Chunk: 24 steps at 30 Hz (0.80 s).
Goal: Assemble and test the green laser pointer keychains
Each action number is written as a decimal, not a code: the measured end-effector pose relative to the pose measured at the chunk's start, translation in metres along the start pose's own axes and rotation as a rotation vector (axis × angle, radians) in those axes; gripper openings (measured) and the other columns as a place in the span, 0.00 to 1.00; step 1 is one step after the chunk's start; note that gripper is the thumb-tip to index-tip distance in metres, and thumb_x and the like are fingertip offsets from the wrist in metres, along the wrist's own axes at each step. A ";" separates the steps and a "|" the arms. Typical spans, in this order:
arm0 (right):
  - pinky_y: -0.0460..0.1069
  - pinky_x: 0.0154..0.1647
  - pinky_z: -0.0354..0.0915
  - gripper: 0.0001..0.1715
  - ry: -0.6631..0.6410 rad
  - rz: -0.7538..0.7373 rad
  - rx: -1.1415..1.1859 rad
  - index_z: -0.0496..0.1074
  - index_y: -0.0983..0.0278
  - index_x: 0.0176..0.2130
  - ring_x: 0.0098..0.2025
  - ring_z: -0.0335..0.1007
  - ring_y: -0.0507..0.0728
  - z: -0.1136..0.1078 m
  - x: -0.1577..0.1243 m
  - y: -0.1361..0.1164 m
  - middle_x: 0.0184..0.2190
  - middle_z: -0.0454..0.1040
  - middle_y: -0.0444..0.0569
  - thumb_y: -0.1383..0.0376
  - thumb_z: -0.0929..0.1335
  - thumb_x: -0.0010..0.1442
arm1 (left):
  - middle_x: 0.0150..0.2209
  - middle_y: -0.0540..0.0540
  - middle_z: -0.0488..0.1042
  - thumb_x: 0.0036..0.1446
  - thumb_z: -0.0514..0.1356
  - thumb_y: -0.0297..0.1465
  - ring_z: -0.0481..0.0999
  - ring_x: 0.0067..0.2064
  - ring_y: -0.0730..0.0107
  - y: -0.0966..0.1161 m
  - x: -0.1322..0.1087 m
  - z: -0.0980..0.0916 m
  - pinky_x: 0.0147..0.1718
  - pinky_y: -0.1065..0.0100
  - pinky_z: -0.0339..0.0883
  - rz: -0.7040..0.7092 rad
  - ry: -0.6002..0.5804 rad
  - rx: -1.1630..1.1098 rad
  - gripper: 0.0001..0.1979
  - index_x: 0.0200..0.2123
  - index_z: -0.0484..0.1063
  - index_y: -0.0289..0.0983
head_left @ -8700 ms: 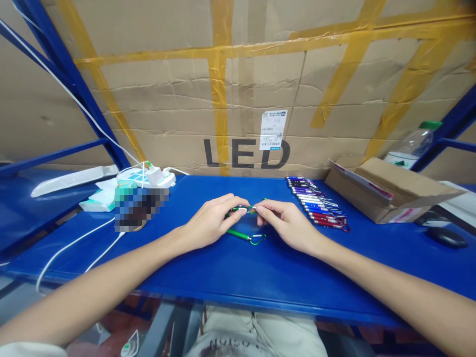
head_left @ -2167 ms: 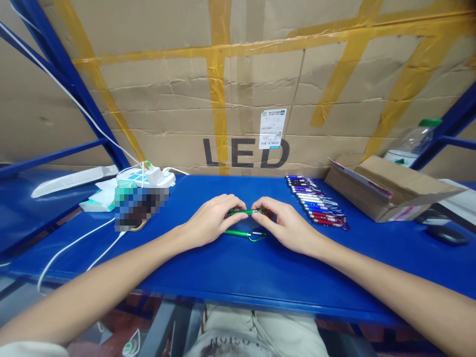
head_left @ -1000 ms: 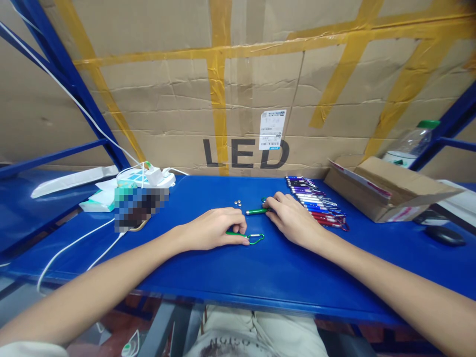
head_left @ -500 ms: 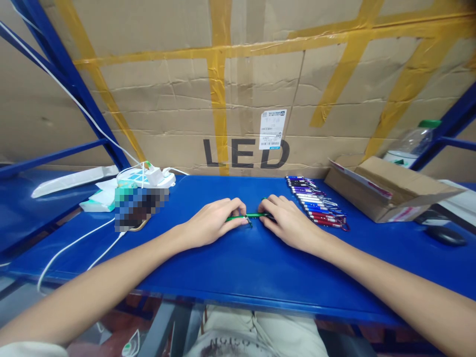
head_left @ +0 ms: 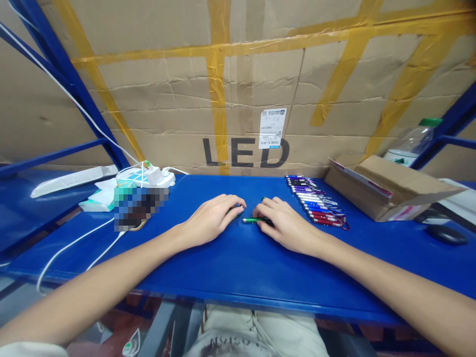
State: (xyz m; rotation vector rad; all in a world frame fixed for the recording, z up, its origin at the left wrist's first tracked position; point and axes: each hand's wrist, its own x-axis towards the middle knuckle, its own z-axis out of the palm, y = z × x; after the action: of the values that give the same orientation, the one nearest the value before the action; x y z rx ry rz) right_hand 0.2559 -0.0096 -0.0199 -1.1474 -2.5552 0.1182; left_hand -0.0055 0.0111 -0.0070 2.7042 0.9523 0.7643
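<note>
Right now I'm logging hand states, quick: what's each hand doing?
Left hand: curled over something green, mostly hidden; grip cannot be told.
Right hand: fingers closed on the green pen light.

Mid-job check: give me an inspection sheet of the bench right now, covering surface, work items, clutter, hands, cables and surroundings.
Surface: blue table, flat.
Job's things: green penlight lying under the right fingertips; another green piece mostly hidden under the left fingers; row of penlights at right.
Clutter: open cardboard box, tissue packs, mouse, bottle.
Grippers: left hand and right hand resting palm-down on the table.
Cables: white cable trailing off the left edge from a power strip.
Surroundings: taped carton wall marked LED, blue rack frame.
</note>
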 end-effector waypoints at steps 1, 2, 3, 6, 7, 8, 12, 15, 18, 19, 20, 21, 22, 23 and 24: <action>0.59 0.51 0.65 0.06 0.000 0.000 0.004 0.72 0.60 0.46 0.47 0.69 0.64 -0.001 0.000 -0.001 0.46 0.76 0.53 0.68 0.65 0.74 | 0.55 0.44 0.81 0.80 0.52 0.36 0.80 0.55 0.58 0.000 0.000 0.000 0.57 0.57 0.73 -0.001 0.000 -0.003 0.13 0.54 0.74 0.41; 0.59 0.52 0.65 0.06 -0.002 0.000 0.008 0.71 0.60 0.45 0.48 0.69 0.64 -0.001 0.001 -0.002 0.46 0.76 0.53 0.69 0.65 0.73 | 0.55 0.44 0.82 0.80 0.52 0.36 0.80 0.55 0.58 0.000 0.000 0.000 0.57 0.57 0.74 -0.002 0.000 -0.005 0.13 0.54 0.74 0.40; 0.59 0.52 0.65 0.06 -0.004 0.000 0.013 0.71 0.60 0.44 0.48 0.70 0.63 -0.002 0.001 -0.003 0.46 0.76 0.53 0.69 0.65 0.73 | 0.55 0.44 0.82 0.80 0.52 0.37 0.80 0.55 0.58 0.000 0.000 0.000 0.57 0.56 0.74 -0.001 0.000 -0.007 0.13 0.54 0.74 0.40; 0.58 0.51 0.65 0.05 -0.013 -0.002 0.027 0.70 0.60 0.43 0.48 0.70 0.63 -0.004 0.002 -0.006 0.45 0.76 0.52 0.69 0.66 0.73 | 0.55 0.44 0.82 0.79 0.53 0.37 0.81 0.55 0.58 0.000 0.000 0.000 0.56 0.57 0.74 -0.001 0.003 -0.008 0.12 0.53 0.74 0.40; 0.58 0.51 0.65 0.04 -0.016 -0.002 0.032 0.70 0.60 0.43 0.48 0.70 0.63 -0.004 0.002 -0.007 0.45 0.77 0.52 0.69 0.66 0.73 | 0.54 0.44 0.82 0.79 0.53 0.37 0.81 0.54 0.58 0.000 0.000 0.000 0.56 0.57 0.74 0.000 0.003 -0.009 0.12 0.53 0.74 0.40; 0.58 0.51 0.65 0.04 -0.018 -0.002 0.038 0.69 0.60 0.42 0.48 0.70 0.63 -0.005 0.002 -0.007 0.45 0.77 0.51 0.68 0.66 0.73 | 0.54 0.44 0.82 0.79 0.53 0.37 0.81 0.54 0.58 0.000 0.000 0.000 0.55 0.57 0.74 0.001 0.005 -0.011 0.12 0.53 0.74 0.40; 0.58 0.51 0.64 0.06 -0.020 -0.005 0.062 0.69 0.59 0.42 0.48 0.71 0.63 -0.004 0.001 -0.006 0.43 0.77 0.50 0.63 0.67 0.76 | 0.53 0.44 0.82 0.78 0.55 0.38 0.81 0.53 0.58 0.000 -0.001 0.000 0.55 0.57 0.74 0.009 0.009 -0.015 0.11 0.53 0.75 0.40; 0.58 0.53 0.64 0.09 -0.013 -0.012 0.074 0.69 0.59 0.41 0.47 0.72 0.62 -0.002 0.001 -0.005 0.42 0.77 0.49 0.61 0.68 0.77 | 0.52 0.44 0.82 0.78 0.55 0.38 0.81 0.52 0.58 0.000 -0.001 -0.001 0.53 0.58 0.74 0.015 0.001 -0.011 0.11 0.53 0.74 0.40; 0.58 0.51 0.64 0.10 -0.012 -0.013 0.086 0.68 0.59 0.40 0.46 0.72 0.62 -0.001 0.001 -0.004 0.42 0.77 0.48 0.61 0.68 0.77 | 0.51 0.45 0.82 0.78 0.56 0.38 0.81 0.50 0.59 0.000 -0.001 -0.001 0.52 0.59 0.73 0.021 -0.003 -0.013 0.11 0.53 0.74 0.41; 0.57 0.51 0.64 0.10 -0.015 -0.012 0.089 0.68 0.59 0.40 0.47 0.72 0.62 -0.002 0.001 -0.004 0.42 0.77 0.48 0.61 0.68 0.77 | 0.51 0.45 0.82 0.78 0.56 0.38 0.80 0.50 0.59 0.001 -0.001 -0.001 0.51 0.59 0.73 0.023 -0.003 -0.016 0.10 0.53 0.74 0.41; 0.57 0.50 0.64 0.10 -0.018 -0.012 0.092 0.68 0.59 0.40 0.47 0.72 0.62 -0.002 0.001 -0.003 0.42 0.77 0.48 0.61 0.67 0.77 | 0.51 0.45 0.82 0.78 0.56 0.38 0.80 0.50 0.59 0.001 -0.001 -0.001 0.51 0.59 0.73 0.025 -0.005 -0.019 0.10 0.53 0.74 0.41; 0.57 0.49 0.64 0.10 -0.019 -0.014 0.094 0.68 0.59 0.40 0.47 0.72 0.62 -0.002 0.001 -0.003 0.42 0.77 0.48 0.61 0.67 0.77 | 0.51 0.45 0.82 0.77 0.57 0.38 0.80 0.50 0.59 0.001 -0.001 -0.001 0.51 0.59 0.72 0.026 -0.007 -0.021 0.10 0.53 0.74 0.41; 0.56 0.49 0.64 0.10 -0.021 -0.018 0.099 0.68 0.59 0.40 0.47 0.72 0.62 -0.002 0.001 -0.004 0.42 0.77 0.48 0.61 0.67 0.77 | 0.51 0.45 0.82 0.77 0.57 0.38 0.80 0.50 0.59 0.001 -0.001 0.000 0.51 0.60 0.72 0.027 -0.010 -0.023 0.10 0.53 0.74 0.40; 0.56 0.49 0.64 0.10 -0.022 -0.024 0.104 0.68 0.59 0.40 0.47 0.72 0.62 -0.002 0.001 -0.004 0.42 0.77 0.48 0.61 0.67 0.77 | 0.51 0.45 0.81 0.77 0.57 0.38 0.80 0.50 0.60 0.002 -0.001 0.000 0.51 0.60 0.72 0.029 -0.014 -0.024 0.10 0.53 0.74 0.40; 0.56 0.49 0.64 0.10 -0.023 -0.030 0.111 0.68 0.59 0.41 0.46 0.72 0.61 -0.002 0.001 -0.004 0.42 0.77 0.48 0.61 0.67 0.77 | 0.50 0.45 0.81 0.77 0.57 0.38 0.80 0.49 0.60 0.001 -0.001 0.000 0.51 0.60 0.72 0.030 -0.015 -0.025 0.10 0.53 0.74 0.40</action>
State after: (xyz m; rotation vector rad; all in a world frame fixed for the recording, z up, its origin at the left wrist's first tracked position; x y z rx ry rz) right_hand 0.2535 -0.0117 -0.0174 -1.0720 -2.5494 0.2637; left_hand -0.0053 0.0094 -0.0070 2.7049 0.8957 0.7544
